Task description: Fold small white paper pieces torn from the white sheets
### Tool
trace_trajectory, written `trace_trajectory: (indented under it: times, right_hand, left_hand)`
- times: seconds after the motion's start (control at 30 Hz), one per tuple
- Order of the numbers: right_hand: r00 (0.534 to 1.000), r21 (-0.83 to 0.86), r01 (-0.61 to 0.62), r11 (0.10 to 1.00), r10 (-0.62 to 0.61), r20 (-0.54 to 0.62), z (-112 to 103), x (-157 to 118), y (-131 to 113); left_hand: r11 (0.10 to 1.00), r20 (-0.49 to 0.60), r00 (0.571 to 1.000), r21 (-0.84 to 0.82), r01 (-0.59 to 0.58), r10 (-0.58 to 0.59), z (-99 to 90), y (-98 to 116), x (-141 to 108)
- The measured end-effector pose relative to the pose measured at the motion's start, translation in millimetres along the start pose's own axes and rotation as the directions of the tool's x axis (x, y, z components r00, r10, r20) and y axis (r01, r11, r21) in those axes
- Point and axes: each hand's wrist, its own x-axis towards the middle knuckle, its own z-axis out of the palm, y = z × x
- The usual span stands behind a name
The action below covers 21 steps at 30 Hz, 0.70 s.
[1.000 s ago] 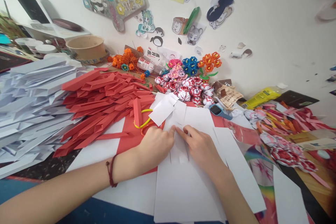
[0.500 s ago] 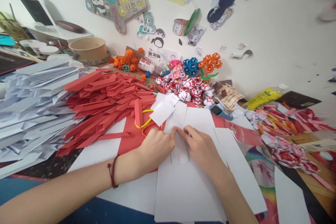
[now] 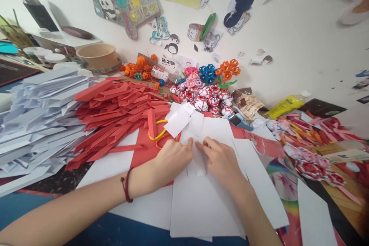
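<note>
A small white paper strip (image 3: pixel 197 163), with fold lines down its length, lies on a large white sheet (image 3: pixel 198 207). My left hand (image 3: pixel 175 157) is curled closed at the strip's left edge, its thumb pressed on the paper near the top. From the right, my right hand (image 3: pixel 220 159) meets the same strip, fingers bent and fingertips on its right edge. A small gap separates the two sets of fingertips. Just beyond them lie loose white paper pieces (image 3: pixel 179 120). Scissors with yellow and orange handles (image 3: pixel 158 134) rest left of these, partly covered.
Piles of folded white strips (image 3: pixel 43 111) and red strips (image 3: pixel 121 111) fill the left side. Red-and-white paper flowers (image 3: pixel 206 98) stand at the back, near a blue watch (image 3: pixel 238 120). More white sheets (image 3: pixel 263 180) and pink-orange strips (image 3: pixel 311 127) lie to the right.
My fingertips have moved slightly apart, the right hand shifting a little to the right. The strip stays between them. The camera view has shifted slightly.
</note>
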Motion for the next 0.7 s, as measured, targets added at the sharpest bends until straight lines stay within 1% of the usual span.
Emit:
trace_trajectory:
  times: [0.13, 0.3, 0.5, 0.7]
  right_hand:
    - [0.998, 0.005, 0.0, 1.0, 0.0, -0.07, 3.5, -0.6, -0.6]
    - [0.992, -0.007, 0.038, 0.999, -0.038, -0.123, 7.9, -0.1, -0.7]
    - [0.991, -0.011, 0.038, 0.999, -0.04, -0.128, 9.6, -1.2, -1.0]
    - [0.996, -0.02, 0.016, 1.0, -0.017, -0.087, 10.0, -2.2, -1.7]
  left_hand:
    - [1.0, 0.022, 1.0, -0.019, 0.002, -0.002, -0.2, -0.3, -0.6]
    - [0.997, 0.011, 1.0, -0.068, 0.026, -0.025, 3.5, -0.6, -1.2]
    - [0.996, 0.024, 0.999, -0.082, 0.033, -0.031, 3.9, 0.0, -2.0]
    - [0.994, -0.011, 1.0, -0.111, 0.012, -0.014, 0.4, 0.0, -2.6]
